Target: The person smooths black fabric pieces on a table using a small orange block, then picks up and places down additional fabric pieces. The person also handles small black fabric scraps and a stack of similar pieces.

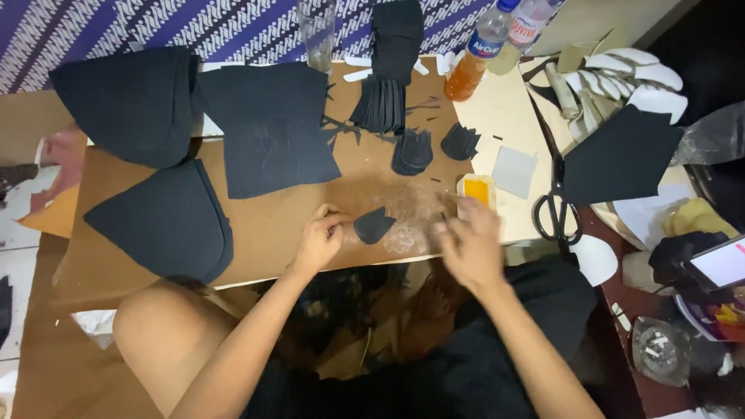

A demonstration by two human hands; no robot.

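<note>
My left hand (320, 237) rests on a brown cardboard work board (279, 225), its fingers pinched at the edge of a small black teardrop-shaped cut piece (374, 226). My right hand (469, 242) is blurred, fingers spread, just right of that piece and below a small tub of yellow glue (478, 189). Whether the right hand holds anything is unclear.
Large black fabric pieces (167, 221) lie left and at the back. Stacks of small black cut pieces (411, 151) sit at the board's middle back. Black scissors (554, 209), a grey square (514, 171), bottles (475, 54), a glass (318, 35) and white cut shapes (628, 74) are right.
</note>
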